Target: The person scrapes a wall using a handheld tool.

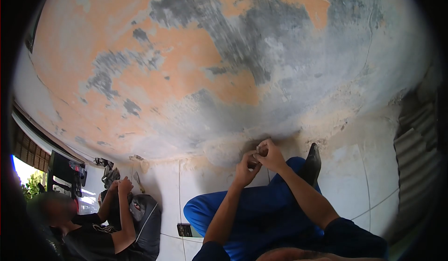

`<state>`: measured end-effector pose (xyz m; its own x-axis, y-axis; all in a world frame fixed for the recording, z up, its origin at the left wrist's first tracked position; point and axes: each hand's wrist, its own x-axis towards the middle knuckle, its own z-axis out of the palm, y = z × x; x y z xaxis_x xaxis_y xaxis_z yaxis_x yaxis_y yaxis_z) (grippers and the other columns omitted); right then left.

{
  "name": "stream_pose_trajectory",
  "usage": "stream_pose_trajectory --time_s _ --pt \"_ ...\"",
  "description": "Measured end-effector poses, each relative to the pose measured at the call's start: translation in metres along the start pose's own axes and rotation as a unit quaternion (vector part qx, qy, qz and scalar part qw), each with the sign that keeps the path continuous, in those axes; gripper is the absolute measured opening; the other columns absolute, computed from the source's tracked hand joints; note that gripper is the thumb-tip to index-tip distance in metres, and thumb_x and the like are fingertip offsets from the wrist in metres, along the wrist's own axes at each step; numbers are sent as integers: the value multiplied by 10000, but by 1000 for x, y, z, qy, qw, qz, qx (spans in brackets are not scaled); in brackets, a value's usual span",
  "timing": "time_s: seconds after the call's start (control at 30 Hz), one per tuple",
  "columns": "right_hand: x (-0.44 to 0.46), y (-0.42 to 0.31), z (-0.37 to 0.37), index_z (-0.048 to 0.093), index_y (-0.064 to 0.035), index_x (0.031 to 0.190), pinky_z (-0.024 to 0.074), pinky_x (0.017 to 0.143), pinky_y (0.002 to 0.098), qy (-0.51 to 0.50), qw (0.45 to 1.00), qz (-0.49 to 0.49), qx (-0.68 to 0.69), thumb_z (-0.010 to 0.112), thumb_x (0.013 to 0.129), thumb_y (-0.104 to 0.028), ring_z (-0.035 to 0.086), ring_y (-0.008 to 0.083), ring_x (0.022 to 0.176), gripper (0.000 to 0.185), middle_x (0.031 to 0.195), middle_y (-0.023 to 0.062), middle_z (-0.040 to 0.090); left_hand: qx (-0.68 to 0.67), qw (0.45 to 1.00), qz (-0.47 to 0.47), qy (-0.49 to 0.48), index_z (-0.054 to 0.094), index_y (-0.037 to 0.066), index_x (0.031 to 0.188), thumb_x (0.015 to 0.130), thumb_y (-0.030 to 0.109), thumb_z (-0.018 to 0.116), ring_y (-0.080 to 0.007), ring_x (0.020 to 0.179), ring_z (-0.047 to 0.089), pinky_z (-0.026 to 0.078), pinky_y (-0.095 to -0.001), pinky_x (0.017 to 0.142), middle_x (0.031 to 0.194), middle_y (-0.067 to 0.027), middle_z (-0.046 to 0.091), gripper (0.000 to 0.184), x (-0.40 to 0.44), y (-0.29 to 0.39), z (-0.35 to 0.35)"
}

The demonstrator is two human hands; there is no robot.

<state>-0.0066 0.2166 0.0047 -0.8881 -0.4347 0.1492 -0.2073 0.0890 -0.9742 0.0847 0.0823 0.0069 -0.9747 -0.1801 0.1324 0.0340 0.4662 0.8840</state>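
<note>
My left hand (247, 168) and my right hand (270, 155) meet in front of the wall's foot, above my crossed legs in blue trousers (233, 209). The fingers of both are curled, their tips close together. Whatever lies between them is too small and too dark to name. Behind my hands the wall (196, 65) carries patches of orange paint, grey scraped areas and whitish plaster. A black shoe (313, 163) shows to the right of my right hand.
On the left sits another person in a black shirt (93, 233), hands raised together. A flat dark object (185, 230) lies on the white tiled floor (170, 195) by my knee. Corrugated sheeting (415, 163) stands at the right. A trowel-like tool (139, 180) is near the wall.
</note>
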Motion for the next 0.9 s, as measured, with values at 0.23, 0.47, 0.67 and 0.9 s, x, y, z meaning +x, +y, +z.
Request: stream_pose_trajectory --time_s 0.23,0.47,0.67,0.9 --pt "0 -3 0 553 -13 1032 545 708 319 -2 999 -15 39 774 823 -149 692 188 752 334 848 120 704 14 999 1 44 579 38 1208 873 58 731 -215 807 737 583 -327 730 875 -103 721 369 -2 -8 -2" --pt "0 -2 2 591 34 1066 538 727 345 1 1000 10 13 746 878 -333 676 217 785 441 876 156 691 -21 979 -24 202 685 -12 971 890 12 689 -172 822 691 559 -297 774 950 -110 724 84 1 4 -17" --pt "5 18 14 603 40 1020 528 694 353 -33 999 6 -32 747 871 -305 670 243 752 403 824 149 675 91 940 134 300 744 9 998 833 -26 706 -196 762 654 506 -273 705 893 -117 705 173 35 85 -60" --pt "3 25 16 601 27 993 529 676 331 -77 992 -7 -104 750 877 -297 647 211 713 375 814 118 661 229 832 341 372 747 36 981 811 -46 744 -184 815 634 499 -265 717 942 -85 704 189 102 201 -106"
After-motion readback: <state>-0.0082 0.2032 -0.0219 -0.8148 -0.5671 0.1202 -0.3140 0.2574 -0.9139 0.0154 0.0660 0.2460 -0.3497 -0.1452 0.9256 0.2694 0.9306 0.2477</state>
